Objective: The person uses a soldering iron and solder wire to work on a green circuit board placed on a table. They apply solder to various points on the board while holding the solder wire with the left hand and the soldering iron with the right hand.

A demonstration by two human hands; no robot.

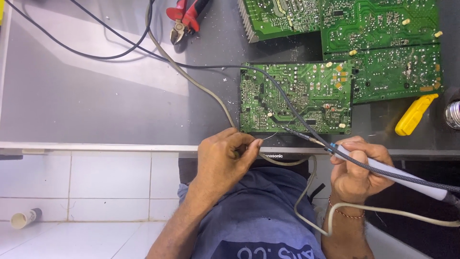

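grey metal workbench above white tiles, green circuit boards spread across its right side.
left hand pinched shut on a thin solder wire at the near edge of the nearest circuit board; right hand wrapped tight round a soldering iron, tip near that wire. red cutters lay well apart at the back; yellow handle just right of the board.

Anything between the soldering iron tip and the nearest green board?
Nothing visible. The soldering iron in the right hand has its tip over the circuit board's near edge; the left hand holds thin wire beside it.
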